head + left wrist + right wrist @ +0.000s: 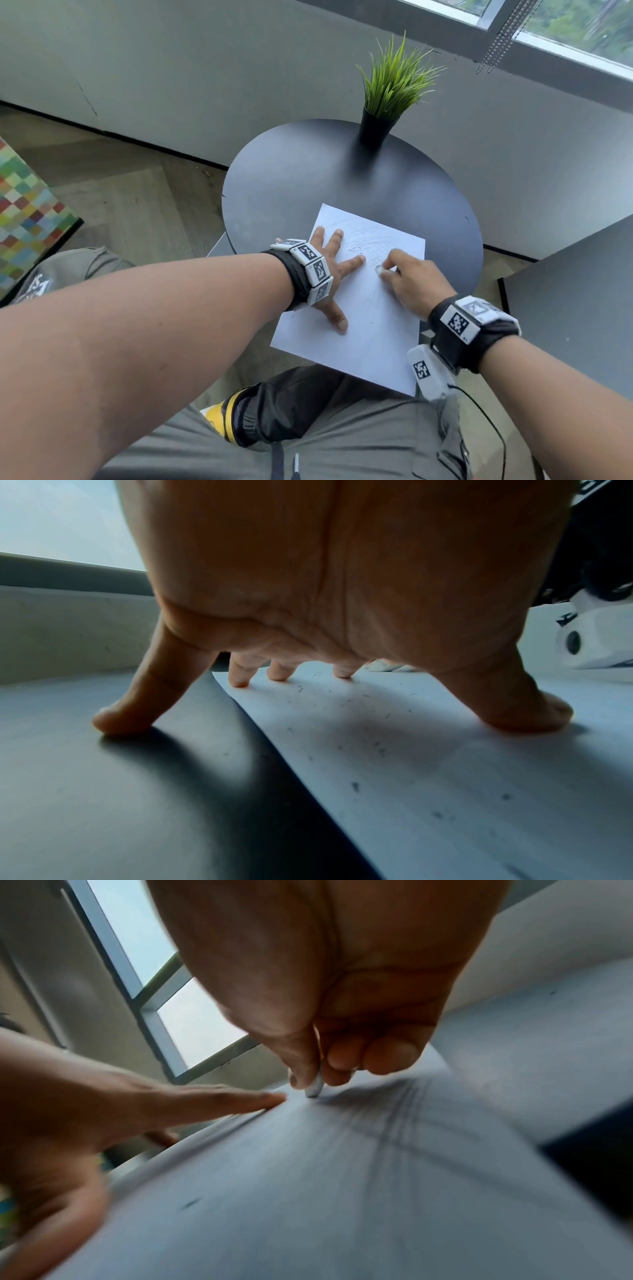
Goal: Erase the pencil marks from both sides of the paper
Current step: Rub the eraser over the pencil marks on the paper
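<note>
A white sheet of paper (370,329) with faint pencil lines on its far half lies on the round dark table (291,171), its near corner hanging past the table's edge. My left hand (334,270) lies spread on the sheet's left side, straight fingers pressing it down; the little finger (120,718) stands on the bare table. My right hand (407,277) pinches a small white eraser (379,270) between thumb and fingers, its tip touching the paper (308,1191) by the pencil lines. The eraser (315,1087) shows under the thumb. Dark crumbs dot the paper (428,764).
A potted green grass plant (390,99) stands at the table's far edge. A second dark table (575,301) sits to the right. A grey wall and window run behind. My legs are under the near edge, and a patterned rug (24,212) lies at left.
</note>
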{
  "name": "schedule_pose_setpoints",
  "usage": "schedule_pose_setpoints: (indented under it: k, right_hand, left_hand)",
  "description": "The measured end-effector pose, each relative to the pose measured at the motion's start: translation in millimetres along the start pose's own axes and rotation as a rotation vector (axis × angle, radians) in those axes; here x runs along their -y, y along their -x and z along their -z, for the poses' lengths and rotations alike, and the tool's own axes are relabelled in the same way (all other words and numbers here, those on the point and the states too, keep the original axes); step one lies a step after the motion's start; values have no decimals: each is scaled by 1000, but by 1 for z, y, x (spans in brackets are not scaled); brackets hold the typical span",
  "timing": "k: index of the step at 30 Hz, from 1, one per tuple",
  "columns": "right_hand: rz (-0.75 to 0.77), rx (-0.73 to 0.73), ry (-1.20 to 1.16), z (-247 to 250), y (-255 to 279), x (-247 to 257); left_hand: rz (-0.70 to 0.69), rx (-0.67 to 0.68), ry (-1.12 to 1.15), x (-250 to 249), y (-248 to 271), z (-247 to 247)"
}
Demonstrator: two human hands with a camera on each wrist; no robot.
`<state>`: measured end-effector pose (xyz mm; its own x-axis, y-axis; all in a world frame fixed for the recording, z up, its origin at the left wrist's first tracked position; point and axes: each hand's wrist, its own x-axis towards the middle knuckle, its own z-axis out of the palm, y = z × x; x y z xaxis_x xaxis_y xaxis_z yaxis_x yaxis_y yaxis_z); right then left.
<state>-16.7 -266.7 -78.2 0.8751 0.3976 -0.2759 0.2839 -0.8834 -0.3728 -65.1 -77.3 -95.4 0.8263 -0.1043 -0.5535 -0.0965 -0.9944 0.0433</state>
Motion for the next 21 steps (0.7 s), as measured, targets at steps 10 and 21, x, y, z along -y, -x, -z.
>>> schedule_pose_setpoints:
  k: [10, 21]
  right_hand:
    - [34, 3, -18, -1, 1, -5]
    - [120, 34, -16, -4, 11, -6]
  left_hand:
    - [3, -9, -15, 0, 1, -1]
    - [-5, 10, -42, 3, 8, 9]
